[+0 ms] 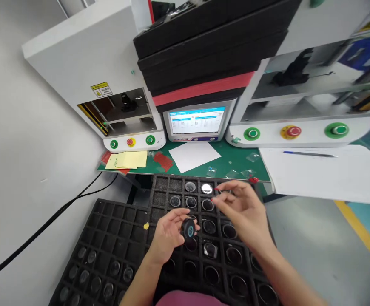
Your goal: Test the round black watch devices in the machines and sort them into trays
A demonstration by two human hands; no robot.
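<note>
Between the thumb and fingers of my left hand (169,233) is a round black disc (188,228) with a pale ring mark on its face. It is held above a black foam tray (159,199) whose square pockets hold round dark parts with shiny rims. My right hand (240,206) hovers over the tray's upper right, its thumb and index finger apart, and nothing clear shows between the fingertips. Just left of those fingertips, a bright silver disc (207,188) sits in a pocket. Below it lies a dark round part (207,205).
A second foam tray (121,229) lies at the left. Behind is a green bench (236,163) with white paper (194,156), yellow slips (126,160) and plastic scraps. A screen (197,123) stands between two white machines with buttons. A pen (309,154) rests on paper at the right.
</note>
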